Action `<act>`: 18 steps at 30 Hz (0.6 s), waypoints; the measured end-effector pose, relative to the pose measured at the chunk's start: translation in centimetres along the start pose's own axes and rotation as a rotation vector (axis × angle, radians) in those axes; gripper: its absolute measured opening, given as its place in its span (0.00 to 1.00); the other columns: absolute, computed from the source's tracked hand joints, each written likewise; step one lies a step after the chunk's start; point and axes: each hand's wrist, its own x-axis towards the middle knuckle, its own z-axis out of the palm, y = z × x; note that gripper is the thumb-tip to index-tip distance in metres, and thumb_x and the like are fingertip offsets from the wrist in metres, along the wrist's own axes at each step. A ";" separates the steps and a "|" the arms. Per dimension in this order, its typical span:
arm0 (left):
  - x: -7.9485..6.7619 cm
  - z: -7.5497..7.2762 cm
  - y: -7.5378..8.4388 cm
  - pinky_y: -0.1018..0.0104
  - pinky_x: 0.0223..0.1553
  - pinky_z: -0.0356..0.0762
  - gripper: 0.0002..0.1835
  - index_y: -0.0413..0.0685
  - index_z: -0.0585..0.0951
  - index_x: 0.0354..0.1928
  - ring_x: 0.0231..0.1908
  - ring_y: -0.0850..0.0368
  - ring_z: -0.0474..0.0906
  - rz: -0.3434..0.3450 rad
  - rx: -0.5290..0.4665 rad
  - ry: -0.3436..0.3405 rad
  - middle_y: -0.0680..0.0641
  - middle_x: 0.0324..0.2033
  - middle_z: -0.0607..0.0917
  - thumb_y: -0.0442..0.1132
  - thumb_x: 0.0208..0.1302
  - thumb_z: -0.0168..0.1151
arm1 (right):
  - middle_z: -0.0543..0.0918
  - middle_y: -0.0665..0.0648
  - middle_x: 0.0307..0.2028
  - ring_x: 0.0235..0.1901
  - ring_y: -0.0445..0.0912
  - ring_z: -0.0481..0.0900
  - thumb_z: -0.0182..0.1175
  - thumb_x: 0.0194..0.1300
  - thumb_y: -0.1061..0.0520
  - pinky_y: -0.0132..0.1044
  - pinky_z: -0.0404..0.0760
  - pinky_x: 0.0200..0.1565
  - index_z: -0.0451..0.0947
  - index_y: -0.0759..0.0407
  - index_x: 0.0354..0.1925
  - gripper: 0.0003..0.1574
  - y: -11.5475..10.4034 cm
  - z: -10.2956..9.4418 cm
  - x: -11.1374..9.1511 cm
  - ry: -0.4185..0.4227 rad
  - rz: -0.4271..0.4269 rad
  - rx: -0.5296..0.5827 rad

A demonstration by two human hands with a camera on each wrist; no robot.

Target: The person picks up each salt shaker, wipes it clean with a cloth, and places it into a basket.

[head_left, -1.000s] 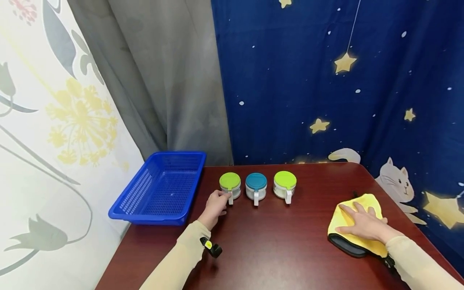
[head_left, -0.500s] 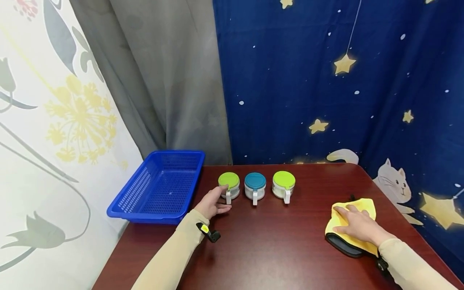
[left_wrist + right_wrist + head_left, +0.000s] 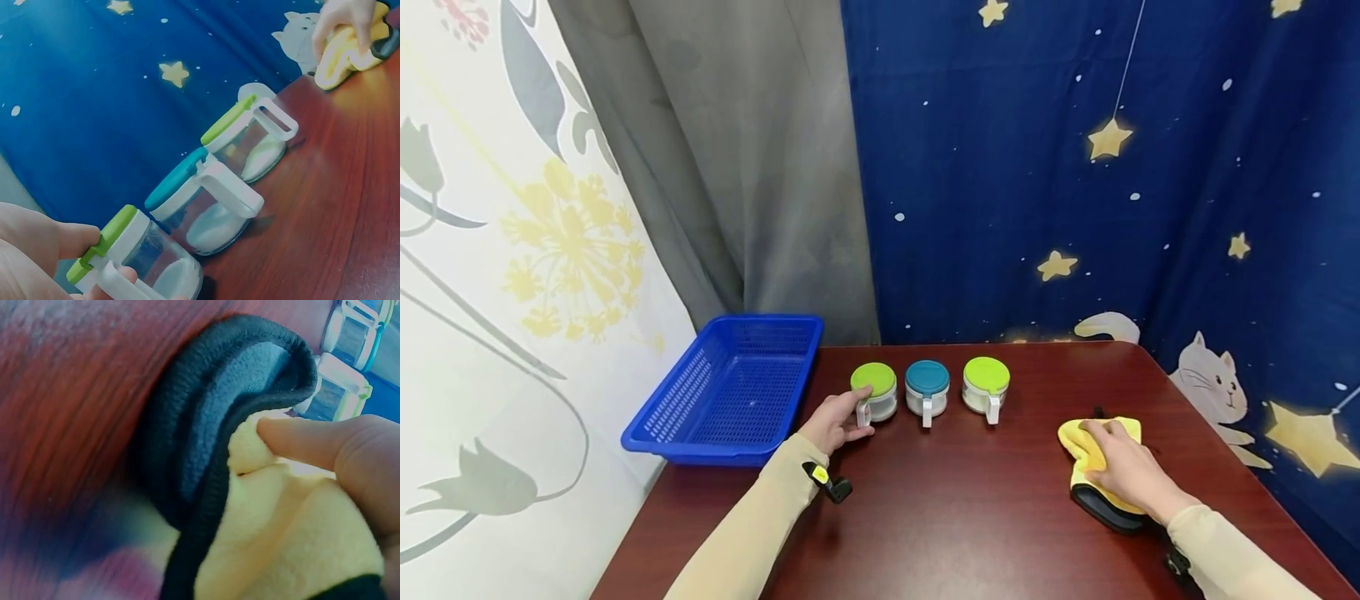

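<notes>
Three glass seasoning jars with white handles stand in a row. My left hand (image 3: pixel 833 423) grips the handle of the left jar (image 3: pixel 881 407), which has a green lid (image 3: pixel 119 234); its thumb rests on the lid's tab. White contents show through the glass. Beside it is the blue-lidded jar (image 3: pixel 927 388), then another green-lidded jar (image 3: pixel 986 386). At the right, my right hand (image 3: pixel 1131 468) holds a bunched yellow cloth (image 3: pixel 1084 454) with a grey underside and black edging (image 3: pixel 206 425). The thumb presses into the fabric in the right wrist view.
A blue perforated basket (image 3: pixel 722 454) stands at the left of the dark red table (image 3: pixel 970 517). Grey and star-patterned blue curtains (image 3: pixel 970 183) hang behind the table. A flower-patterned white curtain (image 3: pixel 467 350) hangs along the left side.
My right hand has curled its fingers, gathering the yellow cloth and shifting it left. My left hand has moved onto the left jar's handle, which is turned slightly left.
</notes>
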 end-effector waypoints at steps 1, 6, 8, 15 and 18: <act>-0.2 0.0 0.0 0.51 0.48 0.82 0.28 0.33 0.77 0.53 0.38 0.48 0.80 0.006 0.014 -0.001 0.44 0.33 0.79 0.51 0.66 0.68 | 0.75 0.73 0.52 0.43 0.63 0.80 0.81 0.45 0.59 0.63 0.81 0.40 0.71 0.65 0.62 0.48 0.0 0.0 0.0 -0.006 -0.011 -0.006; -1.0 -0.1 -0.1 0.52 0.47 0.83 0.25 0.34 0.79 0.48 0.31 0.53 0.79 0.022 0.055 -0.009 0.47 0.28 0.79 0.52 0.66 0.67 | 0.79 0.65 0.53 0.44 0.57 0.82 0.79 0.49 0.60 0.58 0.82 0.44 0.76 0.59 0.62 0.41 -0.3 -0.2 0.3 -0.051 -0.077 -0.023; -1.4 -0.2 -0.1 0.52 0.47 0.83 0.25 0.34 0.79 0.46 0.29 0.53 0.79 0.029 0.077 -0.017 0.48 0.26 0.79 0.53 0.66 0.67 | 0.80 0.62 0.52 0.46 0.56 0.82 0.77 0.51 0.60 0.58 0.82 0.46 0.77 0.57 0.62 0.39 -0.4 -0.3 0.3 -0.061 -0.100 -0.021; -3.1 -0.8 0.3 0.53 0.44 0.82 0.24 0.34 0.79 0.43 0.25 0.53 0.78 0.070 0.080 -0.034 0.49 0.23 0.79 0.53 0.66 0.66 | 0.81 0.60 0.54 0.50 0.55 0.80 0.73 0.56 0.61 0.58 0.80 0.49 0.77 0.55 0.62 0.34 -2.2 -0.7 0.6 -0.046 -0.165 0.018; -3.8 -0.9 0.9 0.57 0.38 0.83 0.23 0.34 0.78 0.42 0.23 0.53 0.78 0.095 0.088 -0.034 0.50 0.22 0.78 0.52 0.67 0.66 | 0.81 0.55 0.55 0.48 0.50 0.80 0.72 0.57 0.61 0.53 0.81 0.48 0.77 0.53 0.63 0.35 -3.4 -0.8 1.0 -0.013 -0.192 0.026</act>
